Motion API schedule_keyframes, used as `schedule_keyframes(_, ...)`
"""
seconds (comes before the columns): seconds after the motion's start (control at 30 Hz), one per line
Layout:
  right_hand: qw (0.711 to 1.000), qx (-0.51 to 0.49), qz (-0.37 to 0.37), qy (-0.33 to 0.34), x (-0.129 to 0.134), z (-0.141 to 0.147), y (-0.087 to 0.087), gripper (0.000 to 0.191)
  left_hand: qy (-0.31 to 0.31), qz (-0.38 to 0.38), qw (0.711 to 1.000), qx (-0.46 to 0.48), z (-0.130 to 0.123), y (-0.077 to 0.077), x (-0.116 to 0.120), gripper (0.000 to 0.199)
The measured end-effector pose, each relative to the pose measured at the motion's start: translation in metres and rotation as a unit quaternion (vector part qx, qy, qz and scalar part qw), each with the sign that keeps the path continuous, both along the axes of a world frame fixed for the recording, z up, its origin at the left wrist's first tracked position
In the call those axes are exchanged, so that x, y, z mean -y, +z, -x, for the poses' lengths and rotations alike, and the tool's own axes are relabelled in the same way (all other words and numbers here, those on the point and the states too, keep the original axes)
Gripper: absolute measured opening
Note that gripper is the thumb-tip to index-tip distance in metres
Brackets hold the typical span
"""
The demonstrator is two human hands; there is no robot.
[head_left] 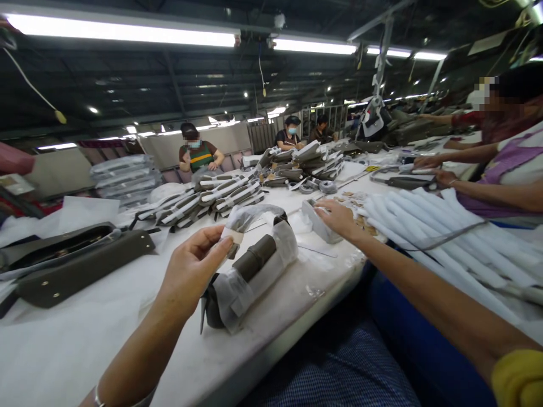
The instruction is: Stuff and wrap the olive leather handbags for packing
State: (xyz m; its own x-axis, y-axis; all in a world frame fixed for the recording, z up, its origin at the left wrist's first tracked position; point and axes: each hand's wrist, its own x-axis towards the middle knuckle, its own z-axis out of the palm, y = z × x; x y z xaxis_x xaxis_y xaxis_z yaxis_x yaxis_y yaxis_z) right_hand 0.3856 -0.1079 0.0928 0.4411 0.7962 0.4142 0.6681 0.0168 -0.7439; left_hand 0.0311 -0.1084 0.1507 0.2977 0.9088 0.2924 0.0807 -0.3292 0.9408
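My left hand [199, 257] pinches the strap [244, 220] of a small olive-grey handbag, at a spot wrapped in pale film or tape. The handbag [254, 257] lies on the white table below it, partly covered in translucent wrapping. Over a grey, box-like holder [320, 223] to the right, my right hand [337, 217] has its fingers bent together at the top edge. What those fingertips hold, if anything, cannot be made out.
White padded strips [441, 237] lie at right, beside co-workers' arms [479, 186]. Piles of wrapped olive-grey pieces [212, 198] stand further back. A larger olive-grey bag [85, 260] lies at left. Several people [197, 150] sit across the table.
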Motion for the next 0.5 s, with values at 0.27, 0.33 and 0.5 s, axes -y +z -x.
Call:
schedule_keyframes(0.27,0.975,-0.062,0.183,-0.107,-0.035,-0.084,-0.031,0.020,0.001,0.000,1.000,0.012,0.001,-0.003,-0.005,0.051)
schedule_keyframes(0.33,0.974,-0.088,0.176,-0.115,-0.037,-0.088,-0.036,0.024,-0.001,0.004,1.000,0.011,0.003,-0.004,-0.006,0.050)
schedule_keyframes(0.5,0.983,-0.115,0.086,-0.117,-0.025,-0.091,-0.046,0.027,-0.002,0.020,1.000,0.012,0.003,-0.004,-0.007,0.053)
